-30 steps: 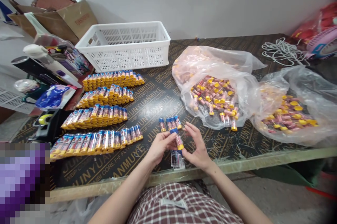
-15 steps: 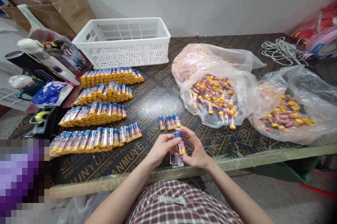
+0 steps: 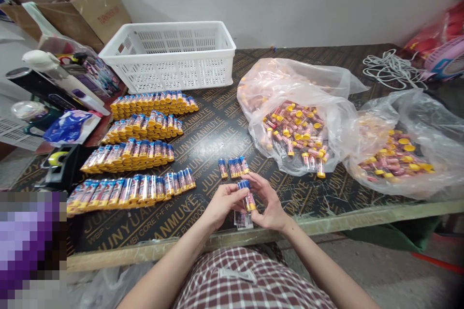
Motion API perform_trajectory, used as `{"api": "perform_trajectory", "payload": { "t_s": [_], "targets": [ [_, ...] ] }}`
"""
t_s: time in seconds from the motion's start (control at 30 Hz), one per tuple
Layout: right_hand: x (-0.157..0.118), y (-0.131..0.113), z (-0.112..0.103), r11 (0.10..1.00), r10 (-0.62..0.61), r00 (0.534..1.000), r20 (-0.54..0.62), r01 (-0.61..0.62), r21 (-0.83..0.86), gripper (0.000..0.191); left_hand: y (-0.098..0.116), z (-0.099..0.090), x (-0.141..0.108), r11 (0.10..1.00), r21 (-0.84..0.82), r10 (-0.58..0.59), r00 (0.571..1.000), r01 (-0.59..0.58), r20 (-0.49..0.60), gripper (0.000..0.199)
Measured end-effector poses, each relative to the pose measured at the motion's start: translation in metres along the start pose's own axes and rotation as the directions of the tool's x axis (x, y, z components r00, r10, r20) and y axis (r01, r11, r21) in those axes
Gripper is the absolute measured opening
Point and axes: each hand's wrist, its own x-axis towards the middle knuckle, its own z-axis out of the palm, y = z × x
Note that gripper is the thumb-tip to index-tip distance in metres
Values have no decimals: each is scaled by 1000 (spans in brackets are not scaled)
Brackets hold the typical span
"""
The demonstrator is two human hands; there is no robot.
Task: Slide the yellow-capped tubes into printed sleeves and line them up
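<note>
Between both hands, near the table's front edge, is a small tube with a blue top and a yellow bottom. My left hand pinches its upper part between thumb and fingers. My right hand curls round its other side, thumb at the yellow end. Just beyond the hands lie a single tube and a small group of like tubes. Small clear labels or wrappers lie beneath the hands. Several rows of blue and yellow tubes are lined up at the left.
A white basket stands at the back left. Plastic bags hold pink tubes with yellow caps, one at centre right, another at far right. Also there are a black tape dispenser, a coiled cable and a pink fan.
The view has shifted very slightly. Both hands stay in nearly the same place round the tube; nothing else has visibly moved.
</note>
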Motion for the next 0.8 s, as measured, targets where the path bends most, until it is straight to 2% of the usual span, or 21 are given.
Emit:
{"api": "perform_trajectory", "payload": {
  "t_s": [0.13,0.2,0.23,0.27,0.33,0.37,0.4,0.43,0.5,0.67,0.73,0.8],
  "targets": [
    [4,0,-3,1000,20,998,61,-20,10,86,1,-5,3,1000,22,19,999,-18,-31,36],
    [9,10,-8,999,47,998,46,-47,4,90,7,-18,12,990,121,85,989,-71,-118,36],
    [13,18,-11,997,83,997,2,-83,-8,88,10,-27,17,973,209,145,969,-103,-198,36],
    [18,27,-14,990,133,989,-66,-136,-36,83,14,-38,24,940,317,222,933,-127,-284,36],
    [28,50,-18,957,239,946,-220,-268,-111,63,20,-61,39,834,541,386,815,-108,-432,35],
    [33,60,-19,935,270,922,-279,-320,-153,55,21,-71,46,775,627,443,772,-75,-456,35],
    [38,70,-19,919,282,908,-311,-348,-185,50,22,-79,53,723,690,478,748,-37,-461,34],
    [42,77,-18,910,280,903,-325,-358,-210,48,21,-85,59,683,730,492,744,-8,-453,34],
    [48,87,-14,910,254,914,-317,-337,-241,45,17,-89,69,639,769,486,762,24,-428,32],
    [53,87,-7,891,167,934,-317,-281,-357,38,10,-77,82,558,827,481,786,67,-388,29],
    [56,85,-13,863,139,936,-324,-275,-424,36,13,-71,83,500,859,476,795,106,-376,29],
    [60,82,-29,814,108,927,-359,-290,-504,32,19,-66,81,423,896,472,810,138,-348,28]
  ]
}}
